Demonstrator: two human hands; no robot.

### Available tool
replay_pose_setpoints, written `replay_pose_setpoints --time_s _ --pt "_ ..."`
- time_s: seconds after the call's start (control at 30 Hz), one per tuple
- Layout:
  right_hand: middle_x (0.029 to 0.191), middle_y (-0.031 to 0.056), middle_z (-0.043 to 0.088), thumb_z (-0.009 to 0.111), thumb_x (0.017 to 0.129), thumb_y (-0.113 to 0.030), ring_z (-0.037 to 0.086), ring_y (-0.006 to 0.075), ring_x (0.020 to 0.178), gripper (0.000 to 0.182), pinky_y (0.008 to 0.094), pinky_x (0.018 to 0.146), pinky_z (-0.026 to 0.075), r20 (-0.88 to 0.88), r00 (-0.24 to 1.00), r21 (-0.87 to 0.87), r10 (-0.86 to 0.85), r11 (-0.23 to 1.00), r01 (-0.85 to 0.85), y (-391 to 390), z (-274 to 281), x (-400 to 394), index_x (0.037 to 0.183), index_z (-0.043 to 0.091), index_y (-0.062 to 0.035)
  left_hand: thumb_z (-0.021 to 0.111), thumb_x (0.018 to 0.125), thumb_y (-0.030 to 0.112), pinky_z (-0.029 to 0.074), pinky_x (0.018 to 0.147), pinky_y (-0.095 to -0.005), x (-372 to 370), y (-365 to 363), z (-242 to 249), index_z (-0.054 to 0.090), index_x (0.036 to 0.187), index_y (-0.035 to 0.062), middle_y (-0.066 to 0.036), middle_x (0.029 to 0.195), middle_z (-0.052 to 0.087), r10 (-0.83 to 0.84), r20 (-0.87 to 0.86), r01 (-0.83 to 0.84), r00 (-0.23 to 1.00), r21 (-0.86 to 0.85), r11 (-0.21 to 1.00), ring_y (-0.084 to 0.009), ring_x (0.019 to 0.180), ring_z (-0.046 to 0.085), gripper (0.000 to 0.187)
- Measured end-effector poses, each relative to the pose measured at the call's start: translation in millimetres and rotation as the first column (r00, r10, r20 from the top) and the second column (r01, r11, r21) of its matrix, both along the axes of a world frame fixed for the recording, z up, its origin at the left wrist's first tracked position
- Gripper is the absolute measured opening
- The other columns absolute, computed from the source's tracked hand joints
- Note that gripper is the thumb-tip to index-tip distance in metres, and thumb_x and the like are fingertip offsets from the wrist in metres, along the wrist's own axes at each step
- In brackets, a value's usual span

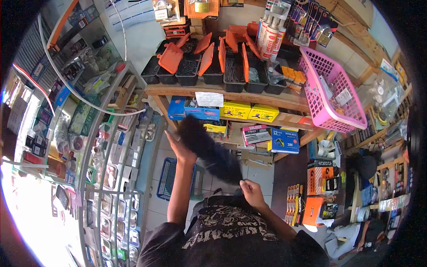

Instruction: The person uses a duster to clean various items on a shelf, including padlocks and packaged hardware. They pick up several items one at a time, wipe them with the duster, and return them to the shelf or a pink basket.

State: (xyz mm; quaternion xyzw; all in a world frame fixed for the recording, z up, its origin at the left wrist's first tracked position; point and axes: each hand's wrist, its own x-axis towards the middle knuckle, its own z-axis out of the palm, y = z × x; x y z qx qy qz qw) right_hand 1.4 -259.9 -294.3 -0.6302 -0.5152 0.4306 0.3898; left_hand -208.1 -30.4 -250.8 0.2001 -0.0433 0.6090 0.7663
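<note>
A fluffy black feather duster (212,156) stretches slantwise in front of my chest. My right hand (252,194) is closed round its lower right end, by the handle. At the upper left end, my left hand (182,149) is raised against the feathers with a finger stretched out; the feathers hide part of this hand. Just beyond the duster is a wooden shelf (275,100), with blue boxes (195,110) and yellow boxes (235,109) on its lower level.
Black bins with orange lids (171,58) line the shelf top. A pink basket (331,89) hangs over its right end. Glass display cases (100,147) run along the left. On the floor stands a blue basket (171,178). Another person (362,238) sits at the lower right.
</note>
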Motion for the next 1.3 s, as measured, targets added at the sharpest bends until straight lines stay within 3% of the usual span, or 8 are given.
replay_pose_setpoints --time_s 0.07,0.37,0.53,0.63,0.7,0.83,1.0,1.3 --pt "0.059 -0.0008 0.034 0.053 0.099 -0.022 0.031 0.0083 0.06 0.039 0.0299 0.053 0.03 0.019 0.999 -0.005 0.028 1.0 -0.028 0 2 1 0.067 0.042 -0.0023 0.021 0.09 0.074 0.035 0.106 -0.052 4 -13 23 0.046 0.135 0.0024 -0.017 0.134 0.053 0.002 -0.15 -0.061 0.989 -0.393 0.918 -0.0392 0.119 0.051 0.088" --pt "0.057 0.0046 0.028 0.051 0.1 -0.034 0.029 0.0121 0.054 0.045 0.0341 0.052 0.03 -0.02 0.993 -0.01 0.12 0.993 -0.12 -3 -6 10 0.069 0.046 -0.0013 0.025 0.092 0.071 0.036 0.105 -0.0512 -20 13 -41 0.044 0.137 0.0043 -0.016 0.136 0.05 0.134 -0.339 -0.203 0.931 -0.177 0.963 -0.0353 0.121 0.05 0.083" --pt "0.053 0.0012 0.037 0.057 0.096 -0.032 0.035 0.0097 0.05 0.04 0.0315 0.046 0.029 0.224 0.951 0.267 -0.212 0.952 0.15 -5 76 47 0.069 0.052 -0.003 0.031 0.094 0.066 0.034 0.105 -0.0557 -14 -19 7 0.037 0.142 0.0047 -0.017 0.142 0.045 0.016 -0.23 -0.1 0.973 -0.355 0.929 -0.036 0.129 0.043 0.078" --pt "0.06 -0.0027 0.04 0.056 0.097 -0.021 0.036 0.0038 0.059 0.03 0.0264 0.05 0.029 0.013 0.832 0.439 -0.554 0.751 0.493 -10 113 102 0.074 0.054 -0.0023 0.031 0.094 0.064 0.036 0.103 -0.0574 -25 -19 -9 0.034 0.144 0.0071 -0.019 0.145 0.041 -0.016 -0.231 -0.072 0.973 -0.368 0.927 -0.0396 0.13 0.041 0.076" --pt "0.063 -0.0019 0.04 0.053 0.097 -0.02 0.037 0.0063 0.061 0.029 0.0286 0.052 0.031 0.218 0.633 0.616 -0.743 0.607 0.501 -15 159 143 0.076 0.051 -0.0021 0.03 0.096 0.061 0.037 0.103 -0.0576 -30 -21 -15 0.034 0.144 0.0078 -0.019 0.147 0.037 -0.019 -0.257 -0.076 0.966 -0.354 0.932 -0.0406 0.13 0.041 0.072" --pt "0.078 0.0198 0.061 0.056 0.095 -0.03 0.058 0.0348 0.07 0.03 0.0415 0.064 0.045 0.464 0.26 0.692 -0.847 0.529 0.491 -36 224 211 0.099 0.062 -0.0013 0.029 0.099 0.055 0.039 0.1 -0.0591 -37 -22 -38 0.048 0.131 0.0063 -0.015 0.127 0.055 0.03 -0.361 -0.139 0.932 -0.278 0.951 -0.0369 0.121 0.051 0.061" --pt "0.095 0.0163 0.068 0.059 0.091 -0.031 0.065 0.0365 0.09 0.032 0.0481 0.075 0.049 0.672 0.034 0.646 -0.74 0.607 0.463 -3 286 256 0.116 0.064 -0.0122 0.027 0.101 0.054 0.043 0.095 -0.0565 -20 -15 -18 0.041 0.134 0.0091 -0.012 0.129 0.049 -0.027 -0.377 -0.093 0.926 -0.294 0.951 -0.0321 0.119 0.049 0.058" --pt "0.103 0.0161 0.07 0.068 0.083 -0.034 0.067 0.0342 0.096 0.035 0.046 0.083 0.052 0.946 0.055 0.241 -0.32 0.806 0.541 123 267 328 0.107 0.068 -0.008 0.041 0.098 0.054 0.041 0.1 -0.0524 2 -26 2 0.037 0.141 0.0125 -0.012 0.131 0.045 -0.141 -0.502 0.003 0.854 -0.266 0.964 -0.0295 0.121 0.046 0.06"
